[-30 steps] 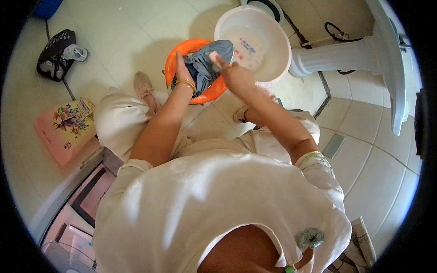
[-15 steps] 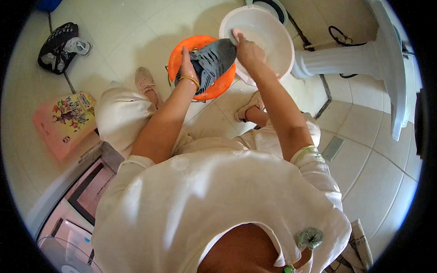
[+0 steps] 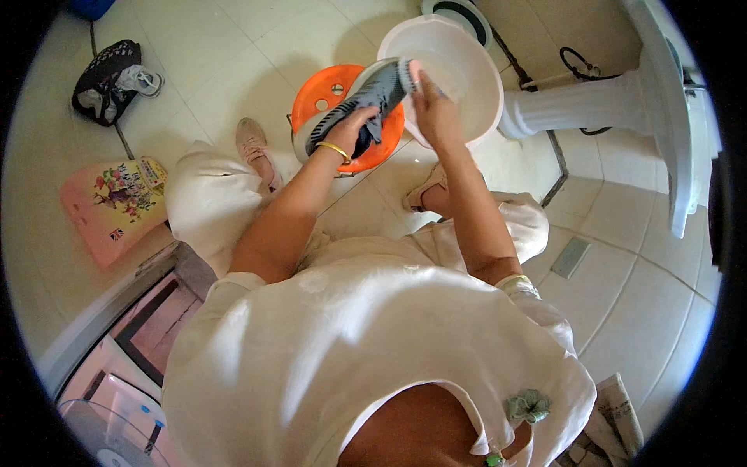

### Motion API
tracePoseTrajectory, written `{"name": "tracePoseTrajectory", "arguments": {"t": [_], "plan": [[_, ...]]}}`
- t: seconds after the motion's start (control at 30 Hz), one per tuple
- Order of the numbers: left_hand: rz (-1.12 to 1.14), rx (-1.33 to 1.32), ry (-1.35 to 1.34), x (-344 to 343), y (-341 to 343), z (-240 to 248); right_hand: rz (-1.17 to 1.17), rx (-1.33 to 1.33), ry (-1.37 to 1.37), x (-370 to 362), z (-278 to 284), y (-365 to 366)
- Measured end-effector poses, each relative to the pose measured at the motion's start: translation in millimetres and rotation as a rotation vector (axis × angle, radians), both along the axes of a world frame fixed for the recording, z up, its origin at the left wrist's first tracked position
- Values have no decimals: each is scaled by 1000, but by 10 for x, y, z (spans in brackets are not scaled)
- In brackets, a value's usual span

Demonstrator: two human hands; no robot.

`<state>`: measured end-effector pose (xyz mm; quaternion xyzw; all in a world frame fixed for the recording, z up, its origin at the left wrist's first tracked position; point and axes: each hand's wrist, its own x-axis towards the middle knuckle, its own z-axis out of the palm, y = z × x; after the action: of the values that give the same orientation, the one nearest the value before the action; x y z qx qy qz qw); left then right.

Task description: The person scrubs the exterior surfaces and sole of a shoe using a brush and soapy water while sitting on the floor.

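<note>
A grey and black sneaker (image 3: 380, 92) is tilted on its side above an orange round stool (image 3: 319, 87), its pale sole edge turned to the far left. My left hand (image 3: 352, 131), with a gold bangle at the wrist, grips the shoe at its opening, with the fingers partly inside it. My right hand (image 3: 436, 113) is closed around a pink scrub brush (image 3: 412, 71), whose pale bristles touch the toe of the sneaker. Just right of the shoe, a white basin (image 3: 486, 93) holds cloudy water.
A white pedestal sink (image 3: 583, 105) stands on the right beside a tiled wall. Far left are a black basket (image 3: 97, 78) with white shoes and a pink printed plastic board (image 3: 109, 204). Behind the basin sits a round white item with a dark ring (image 3: 467, 19).
My left hand has rolled the sneaker over, so its side and sole edge now show instead of its laced top. The brush has shifted slightly down and right, staying at the toe.
</note>
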<state>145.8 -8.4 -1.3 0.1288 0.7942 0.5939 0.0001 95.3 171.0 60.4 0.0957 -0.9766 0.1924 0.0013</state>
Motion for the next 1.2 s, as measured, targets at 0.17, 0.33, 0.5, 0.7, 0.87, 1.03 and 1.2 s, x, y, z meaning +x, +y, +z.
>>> {"name": "tracePoseTrajectory", "arguments": {"t": [0.17,0.33,0.5,0.7,0.87,1.03,1.2], "plan": [[-145,62,-705,-66,70,194,-84,6,75,88,185,206],[294,-429,229,-30,250,-625,47,229,76,418,236,-210],[-43,-177,-469,32,131,-365,130,304,-111,262,274,-41],[96,182,-654,-40,206,96,142,250,-186,553,205,-465],[-14,-221,-531,-87,155,-44,202,264,131,73,-95,-22],[28,-21,-526,-142,105,-74,153,147,-58,458,-4,-305],[3,-81,-736,-224,91,-327,15,164,-3,68,-224,-22]]}}
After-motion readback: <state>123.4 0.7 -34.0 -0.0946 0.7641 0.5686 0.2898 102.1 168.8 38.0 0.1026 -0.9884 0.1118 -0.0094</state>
